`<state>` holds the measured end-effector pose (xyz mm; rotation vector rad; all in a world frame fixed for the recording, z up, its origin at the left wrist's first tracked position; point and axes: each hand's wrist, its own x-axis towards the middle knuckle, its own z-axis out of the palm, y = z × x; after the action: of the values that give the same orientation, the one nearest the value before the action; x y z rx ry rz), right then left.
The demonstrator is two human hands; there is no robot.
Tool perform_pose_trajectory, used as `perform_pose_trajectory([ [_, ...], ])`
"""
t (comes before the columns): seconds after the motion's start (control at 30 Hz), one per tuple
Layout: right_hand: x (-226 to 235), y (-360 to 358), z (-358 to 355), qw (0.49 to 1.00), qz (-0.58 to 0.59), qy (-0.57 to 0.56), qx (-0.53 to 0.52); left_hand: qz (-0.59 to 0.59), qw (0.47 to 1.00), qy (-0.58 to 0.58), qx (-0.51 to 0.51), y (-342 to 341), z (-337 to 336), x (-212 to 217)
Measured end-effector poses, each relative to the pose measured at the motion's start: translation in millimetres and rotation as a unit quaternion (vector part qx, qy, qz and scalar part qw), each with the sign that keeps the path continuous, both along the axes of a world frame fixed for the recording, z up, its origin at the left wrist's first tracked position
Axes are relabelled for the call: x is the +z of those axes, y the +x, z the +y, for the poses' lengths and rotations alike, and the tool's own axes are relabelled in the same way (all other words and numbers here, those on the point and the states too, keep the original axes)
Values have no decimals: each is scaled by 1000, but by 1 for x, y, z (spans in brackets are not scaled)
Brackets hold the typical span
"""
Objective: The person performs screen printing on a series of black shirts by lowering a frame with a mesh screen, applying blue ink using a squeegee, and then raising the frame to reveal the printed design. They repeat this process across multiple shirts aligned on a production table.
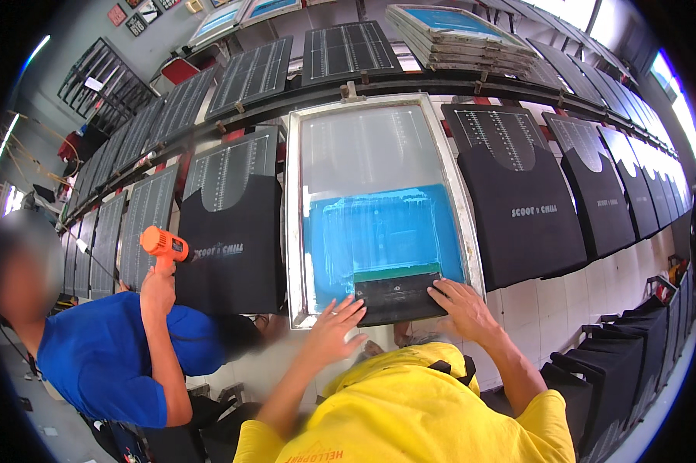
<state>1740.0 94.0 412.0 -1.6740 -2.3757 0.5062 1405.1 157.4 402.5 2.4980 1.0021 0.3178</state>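
Note:
A black squeegee [396,299] with a green blade edge lies at the near end of a metal-framed printing screen [294,231], over its blue stencil area [379,231]. My left hand [336,330] is at the squeegee's left end, fingers stretched, thumb apart. At the other end, the fingertips of my right hand [465,309] reach the squeegee's corner, extended rather than wrapped round it. Whether either palm touches the squeegee cannot be told. Through the upper, clear mesh a marked board shows faintly beneath.
Left of me, a person in blue [105,355] points an orange heat gun [164,244] at a printed black shirt [232,247] on a board. Another black shirt [517,216] lies to the right. Stacked screens [456,38] stand behind the rail [409,83]. Black fabric [606,363] hangs lower right.

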Motion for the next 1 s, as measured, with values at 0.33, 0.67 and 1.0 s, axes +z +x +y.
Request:
perform_pose_trajectory([
  [0.33, 1, -5, 51, 996, -54, 73, -1, 81, 994, -31, 64, 60, 43, 4],
  [0.67, -17, -15, 23, 988, -15, 147, -35, 23, 996, 52, 73, 49, 9, -29],
  [1.0, -30, 13, 168, 983, -40, 171, -52, 16, 992, 93, 87, 77, 156, -34],
])
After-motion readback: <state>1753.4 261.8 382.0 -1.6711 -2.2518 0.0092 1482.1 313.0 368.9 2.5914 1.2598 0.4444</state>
